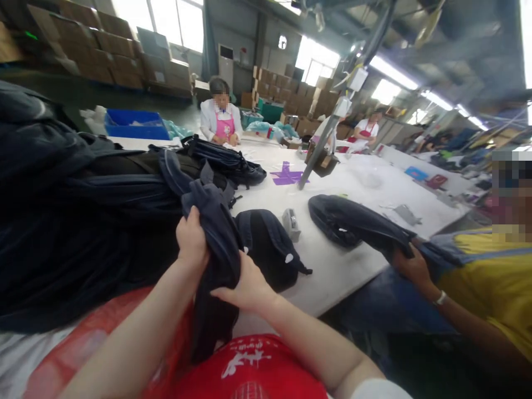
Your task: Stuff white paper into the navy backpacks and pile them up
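A dark navy backpack hangs tilted in front of me, gripped at both sides. My left hand is closed round its upper left part, fingers partly hidden behind the fabric. Lower down, my right hand holds its right edge, thumb lying across the front. Just beyond my right hand, another dark backpack lies on the white table with its shoulder straps up and small white tags on them. To my left rises a large pile of dark backpacks.
A small grey tape dispenser stands on the table. At right, a person in yellow handles a dark backpack. A slanted metal pole rises near purple tape. Across sits a person in a pink apron.
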### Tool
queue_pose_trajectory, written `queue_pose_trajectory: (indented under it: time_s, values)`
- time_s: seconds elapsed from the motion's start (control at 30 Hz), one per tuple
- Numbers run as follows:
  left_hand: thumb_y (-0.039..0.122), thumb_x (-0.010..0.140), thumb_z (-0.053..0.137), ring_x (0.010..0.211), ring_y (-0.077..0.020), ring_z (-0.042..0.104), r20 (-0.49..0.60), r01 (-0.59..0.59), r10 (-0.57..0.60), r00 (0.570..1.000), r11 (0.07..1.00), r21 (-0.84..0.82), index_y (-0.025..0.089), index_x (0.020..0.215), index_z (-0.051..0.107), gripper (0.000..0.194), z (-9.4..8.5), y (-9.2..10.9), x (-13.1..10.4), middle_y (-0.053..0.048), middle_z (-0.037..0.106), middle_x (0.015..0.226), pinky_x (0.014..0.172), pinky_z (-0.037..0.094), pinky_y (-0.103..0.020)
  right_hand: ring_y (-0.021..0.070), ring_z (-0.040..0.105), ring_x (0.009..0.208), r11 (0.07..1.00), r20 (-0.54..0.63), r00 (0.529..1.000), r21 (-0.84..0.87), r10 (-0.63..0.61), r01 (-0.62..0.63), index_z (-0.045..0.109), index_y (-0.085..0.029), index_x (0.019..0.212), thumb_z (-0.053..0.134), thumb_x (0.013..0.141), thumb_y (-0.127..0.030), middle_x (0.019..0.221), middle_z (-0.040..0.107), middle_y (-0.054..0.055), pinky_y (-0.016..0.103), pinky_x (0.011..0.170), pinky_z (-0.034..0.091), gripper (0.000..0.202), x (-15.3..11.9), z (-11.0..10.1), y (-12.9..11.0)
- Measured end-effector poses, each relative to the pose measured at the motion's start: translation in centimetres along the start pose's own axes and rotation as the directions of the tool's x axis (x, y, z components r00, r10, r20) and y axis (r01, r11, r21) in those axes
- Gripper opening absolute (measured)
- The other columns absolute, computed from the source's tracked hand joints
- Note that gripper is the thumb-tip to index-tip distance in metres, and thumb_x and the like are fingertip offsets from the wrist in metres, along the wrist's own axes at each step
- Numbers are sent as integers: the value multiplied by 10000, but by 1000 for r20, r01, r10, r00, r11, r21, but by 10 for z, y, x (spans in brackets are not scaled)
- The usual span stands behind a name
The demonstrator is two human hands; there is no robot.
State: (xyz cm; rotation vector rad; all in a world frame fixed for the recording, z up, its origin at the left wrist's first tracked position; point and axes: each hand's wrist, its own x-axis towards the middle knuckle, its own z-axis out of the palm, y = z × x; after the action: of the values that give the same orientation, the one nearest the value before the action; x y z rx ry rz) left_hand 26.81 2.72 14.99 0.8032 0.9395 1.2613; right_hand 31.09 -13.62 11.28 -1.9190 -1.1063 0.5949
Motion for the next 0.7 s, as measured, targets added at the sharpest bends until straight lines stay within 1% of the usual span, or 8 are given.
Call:
queue_pose_trajectory:
  time_s: [0.1, 0.2, 0.3, 0.4, 0.43, 0.47, 0.53, 0.7]
  values:
    - [485, 891, 574, 895, -206, 683, 139, -135, 128, 982, 990, 44, 137, 1036, 668, 389, 4, 6, -45, -66, 722, 980, 832, 560, -322, 269, 593, 1162, 964, -128, 988, 243, -81, 110, 488, -229, 1322, 817, 649, -411, 1255, 622, 81, 433, 1018, 486, 771, -8, 5, 14]
    - [524, 914, 534, 1047, -239, 652, 323, -352, 296, 899, 927, 130, 146, 1094, 652, 436, 9, 11, -82, -86, 706, 1084, 950, 516, -362, 242, 615, 1139, 885, -317, 940, 392, -128, 252, 500, -215, 1317, 713, 780, -356, 1245, 646, 78, 394, 1014, 496, 595, -13, -7, 28]
    - [493, 926, 526, 1014, -244, 656, 583, -486, 314, 749, 859, 162, 162, 1035, 644, 368, 18, 19, -100, -79, 707, 1010, 918, 528, -370, 272, 640, 1083, 925, -502, 863, 301, -54, 232, 622, -183, 1166, 694, 791, -382, 1146, 697, 100, 407, 981, 510, 431, -10, -34, 42]
    - [469, 936, 505, 817, -202, 663, 845, -466, 148, 514, 875, 130, 173, 924, 618, 318, 21, 27, -103, -65, 686, 881, 744, 557, -323, 287, 661, 990, 958, -568, 823, 244, 16, 150, 696, -176, 1007, 656, 818, -446, 1037, 728, 102, 434, 918, 522, 332, -8, -70, 56]
    - [463, 939, 497, 784, -188, 653, 890, -460, 97, 446, 878, 135, 173, 907, 609, 312, 19, 27, -101, -65, 677, 875, 704, 551, -306, 285, 664, 973, 958, -587, 808, 253, 40, 137, 701, -170, 1009, 651, 822, -462, 1029, 730, 100, 435, 898, 526, 350, -8, -83, 60]
    - [457, 940, 491, 772, -178, 643, 910, -465, 61, 410, 872, 151, 174, 899, 604, 308, 16, 25, -98, -66, 671, 881, 682, 542, -294, 282, 665, 962, 956, -610, 790, 264, 62, 129, 703, -162, 1022, 656, 821, -473, 1025, 732, 99, 431, 883, 529, 373, -8, -97, 64]
    - [452, 936, 489, 763, -168, 630, 902, -492, 12, 431, 841, 224, 174, 883, 603, 305, 3, 17, -90, -64, 663, 871, 665, 529, -280, 276, 666, 958, 955, -686, 721, 268, 97, 127, 706, -144, 1027, 696, 786, -489, 1021, 733, 97, 424, 885, 526, 421, -6, -126, 71]
    - [512, 892, 488, 683, -167, 626, 750, -413, -119, 651, 773, 482, 176, 804, 599, 364, -46, -17, -58, -40, 649, 728, 616, 520, -272, 255, 669, 912, 946, -870, 469, 267, 154, 184, 699, -134, 1051, 796, 659, -513, 1002, 729, 97, 417, 868, 534, 555, 15, -208, 89]
